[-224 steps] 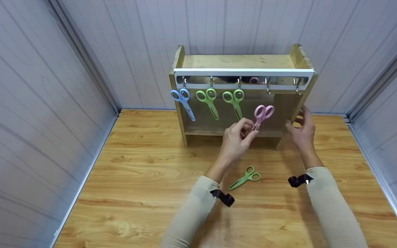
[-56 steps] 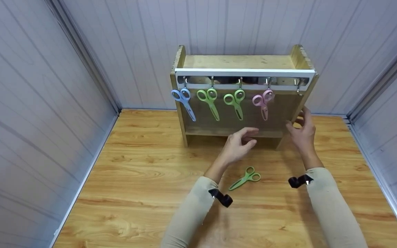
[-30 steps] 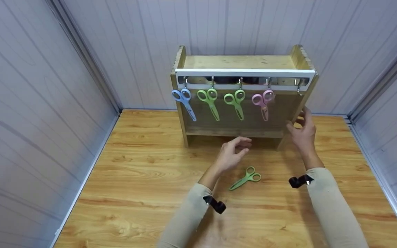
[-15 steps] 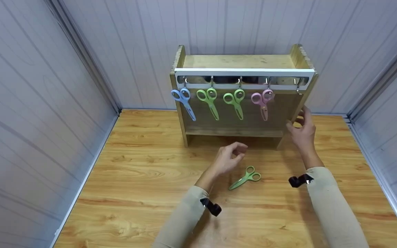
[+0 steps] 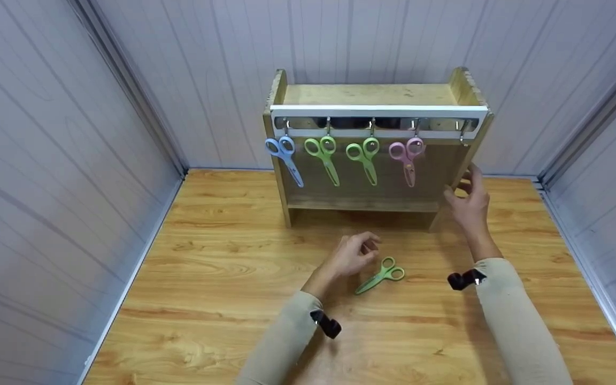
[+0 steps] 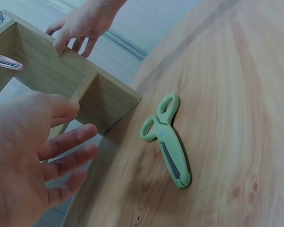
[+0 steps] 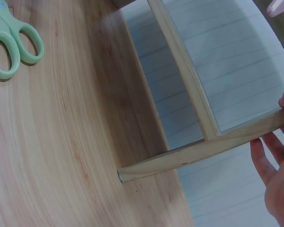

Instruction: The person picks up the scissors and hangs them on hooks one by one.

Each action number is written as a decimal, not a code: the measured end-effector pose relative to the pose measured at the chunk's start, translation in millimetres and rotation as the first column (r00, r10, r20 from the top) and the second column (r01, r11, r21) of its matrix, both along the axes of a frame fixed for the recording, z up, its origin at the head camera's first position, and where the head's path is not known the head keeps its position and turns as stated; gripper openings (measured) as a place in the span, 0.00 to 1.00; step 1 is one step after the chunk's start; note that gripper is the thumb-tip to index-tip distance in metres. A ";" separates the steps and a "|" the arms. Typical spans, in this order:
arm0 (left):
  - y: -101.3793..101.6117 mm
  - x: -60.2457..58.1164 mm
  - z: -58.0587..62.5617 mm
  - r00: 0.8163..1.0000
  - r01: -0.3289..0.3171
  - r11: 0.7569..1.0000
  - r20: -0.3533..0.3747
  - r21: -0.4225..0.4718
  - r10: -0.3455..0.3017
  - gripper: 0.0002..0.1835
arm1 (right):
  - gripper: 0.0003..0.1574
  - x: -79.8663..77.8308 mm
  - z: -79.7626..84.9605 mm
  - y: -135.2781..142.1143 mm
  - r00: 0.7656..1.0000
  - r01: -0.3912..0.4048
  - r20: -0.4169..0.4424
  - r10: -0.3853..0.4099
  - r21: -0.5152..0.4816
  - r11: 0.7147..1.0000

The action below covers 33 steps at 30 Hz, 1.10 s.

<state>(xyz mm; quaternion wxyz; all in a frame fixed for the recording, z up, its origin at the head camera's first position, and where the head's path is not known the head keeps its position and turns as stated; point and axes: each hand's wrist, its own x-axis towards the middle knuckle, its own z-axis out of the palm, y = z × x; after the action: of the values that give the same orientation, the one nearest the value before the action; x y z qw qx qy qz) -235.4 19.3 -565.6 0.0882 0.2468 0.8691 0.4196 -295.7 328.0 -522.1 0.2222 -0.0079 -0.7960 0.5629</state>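
Observation:
My left hand (image 5: 352, 254) is loosely curled and holds nothing, just above and beside the green scissors (image 5: 380, 276) lying on the wood-grain tabletop. In the left wrist view a gap shows between its fingers and those scissors. My right hand (image 5: 469, 203) grips the right side panel of the wooden shelf (image 5: 361, 205), thumb on one side and fingers on the other. Along the shelf's white hook rail (image 5: 377, 111), blue scissors (image 5: 285, 156), two green scissors (image 5: 325, 157) and pink scissors (image 5: 407, 158) hang each by one handle loop. The rightmost hook (image 5: 463, 138) bears nothing.
Pale panelled walls (image 5: 233, 64) stand behind and on both sides. The wood-grain tabletop (image 5: 206, 299) stretches in front of the shelf. A small black wrist camera (image 5: 327, 324) sits on the left sleeve, another black camera (image 5: 465, 279) on the right.
My left hand hung the pink scissors on the fourth hook and let go. It then moved down and left towards the green scissors on the table. The right hand stayed on the panel.

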 end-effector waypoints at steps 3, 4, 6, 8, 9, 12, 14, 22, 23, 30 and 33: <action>-0.7 0.8 -2.1 1.000 0.006 1.000 0.023 -0.024 -0.006 0.16 | 0.46 0.3 0.4 0.2 1.000 0.000 0.007 0.000 -0.001 1.000; -1.0 1.1 -2.8 1.000 0.009 0.999 0.027 -0.032 -0.008 0.16 | 0.46 0.4 0.6 0.1 1.000 -0.001 0.008 0.001 -0.002 1.000; -1.6 1.6 -3.8 1.000 0.016 0.999 0.024 -0.051 -0.015 0.17 | 0.46 0.1 0.8 -0.1 1.000 0.005 0.005 -0.005 -0.004 1.000; -2.0 2.2 -4.7 1.000 0.021 0.997 0.012 -0.073 -0.021 0.16 | 0.46 -0.2 1.3 -0.6 1.000 0.013 -0.001 -0.013 -0.004 1.000; -2.0 2.4 -5.3 1.000 0.024 0.996 0.003 -0.089 -0.024 0.16 | 0.46 -0.4 1.5 -0.8 1.000 0.017 -0.003 -0.017 -0.004 1.000; -1.9 3.2 -6.6 0.999 0.030 0.991 -0.010 -0.130 -0.032 0.15 | 0.46 0.0 2.0 -1.4 1.000 0.018 -0.004 -0.018 -0.003 1.000; -1.5 3.7 -7.6 0.999 0.034 0.987 -0.003 -0.154 -0.035 0.15 | 0.46 0.7 2.1 -1.7 1.000 0.014 0.001 -0.014 0.002 1.000; -0.6 6.0 -13.3 0.999 0.036 0.969 0.006 -0.243 -0.036 0.17 | 0.47 -0.3 1.1 -0.7 1.000 0.014 0.024 -0.014 0.012 1.000; -0.4 6.1 -14.1 0.999 0.034 0.968 0.004 -0.247 -0.034 0.16 | 0.47 -0.6 0.8 -0.4 1.000 0.014 0.024 -0.015 0.011 1.000; 0.4 7.8 -15.9 0.999 0.041 0.952 -0.011 -0.304 -0.047 0.15 | 0.47 0.0 0.6 -0.5 0.999 0.011 0.032 -0.011 0.007 1.000; -0.1 8.1 -16.3 0.999 0.052 0.951 0.011 -0.306 -0.051 0.15 | 0.47 1.3 1.4 -1.1 0.999 0.005 0.033 -0.005 0.009 1.000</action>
<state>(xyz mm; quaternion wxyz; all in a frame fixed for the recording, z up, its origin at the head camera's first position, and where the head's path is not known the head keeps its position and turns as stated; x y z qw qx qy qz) -227.3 19.2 -581.9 0.1374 0.2521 0.9167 0.2779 -294.4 326.9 -520.6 0.2103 -0.0182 -0.8022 0.5585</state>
